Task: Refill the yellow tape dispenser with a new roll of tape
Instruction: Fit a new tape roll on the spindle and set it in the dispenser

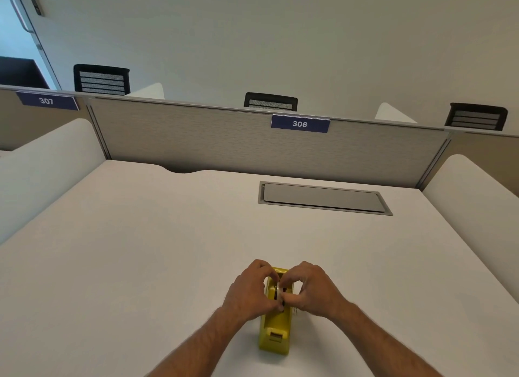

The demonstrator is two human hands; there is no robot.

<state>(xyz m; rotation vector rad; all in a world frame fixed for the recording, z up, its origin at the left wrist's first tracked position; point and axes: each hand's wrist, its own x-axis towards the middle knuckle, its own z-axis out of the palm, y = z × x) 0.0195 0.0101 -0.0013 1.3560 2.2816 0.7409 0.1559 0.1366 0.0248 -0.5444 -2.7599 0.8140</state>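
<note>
The yellow tape dispenser (275, 331) stands on the white desk (140, 264), near the front edge, with its cutter end toward me. In the slot on its top sits a whitish tape roll (280, 292) on edge, mostly hidden by fingers. My left hand (248, 289) clasps the dispenser's left side, its fingertips pinching the roll. From the right, my right hand (314, 289) pinches the same roll with thumb and fingers. Both hands meet over the slot.
A grey flip-lid cable hatch (323, 198) is set into the desk at the back right. A fabric partition with a "306" label (300, 123) closes the far side; white side dividers (50, 163) flank the desk. Black chairs stand behind the partition.
</note>
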